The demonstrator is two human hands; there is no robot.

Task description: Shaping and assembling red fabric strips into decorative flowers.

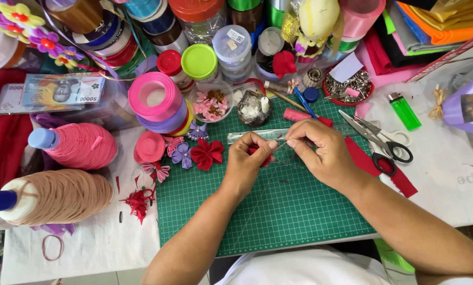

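I'm working over the green cutting mat (278, 211), both forearms coming in from the near edge. My left hand (247, 161) is pinching a small red fabric piece (262, 156) between thumb and fingers, clenched tight around it at the middle of the mat. My right hand (321, 153) is sitting just beside it, fingertips pressed together on something thin, a needle I think, though it's too fine to tell for sure.

Just left of my hands, a red fabric flower (207, 153) and a small purple flower (182, 155) are lying on the mat's edge. To the right, scissors (381, 140) are resting across red felt scraps (371, 163).

Out at my left, two big spools of yarn, one tan (57, 196), one pink (81, 145), are lying on their sides. Farther back, a clear ruler (252, 135) is lying just beyond my knuckles, with a pink ribbon roll (156, 96), a green lighter (404, 111) and a crowd of lidded jars (215, 58) behind it.
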